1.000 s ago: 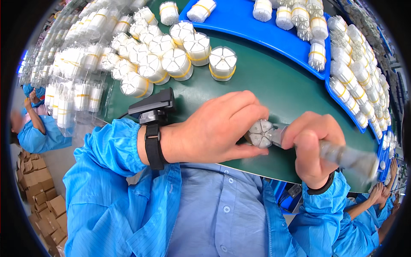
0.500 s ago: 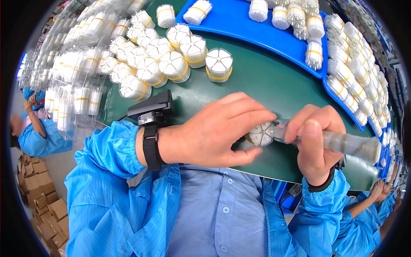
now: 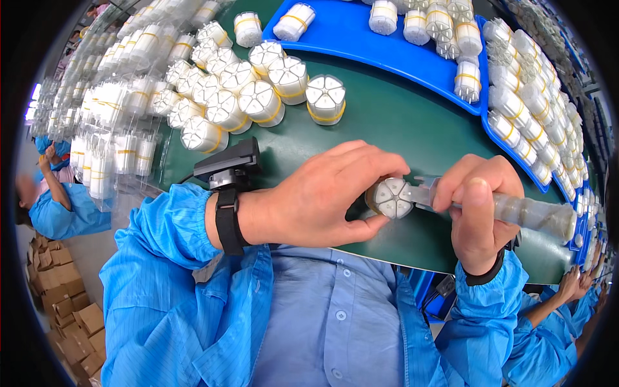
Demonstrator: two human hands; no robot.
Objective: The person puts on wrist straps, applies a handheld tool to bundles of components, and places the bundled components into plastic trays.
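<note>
My left hand (image 3: 322, 193) curls its thumb and fingers around a round bundle of white wedge-shaped pieces (image 3: 393, 198), its segmented end turned up. A yellow band shows at the bundle's left side. From the right, my right hand (image 3: 480, 206) is closed around a long translucent tool with a tape-wrapped handle (image 3: 538, 218). The tool's flat narrow tip (image 3: 420, 195) reaches the bundle's right edge; I cannot tell whether it touches. Similar banded bundles (image 3: 261, 102) stand on the green table (image 3: 400, 122) beyond my left hand.
A blue tray (image 3: 387, 61) with more bundles lies at the far side, and another blue tray (image 3: 516, 155) on the right is piled high. Clear bags of white bundles (image 3: 122, 97) fill the left. Cardboard pieces (image 3: 61, 277) lie lower left. Co-workers' hands (image 3: 570, 284) show at right.
The bundle has turned so its segmented end faces up more squarely, and my left fingers sit slightly further left. The tool has shifted only a little. The view has moved slightly.
</note>
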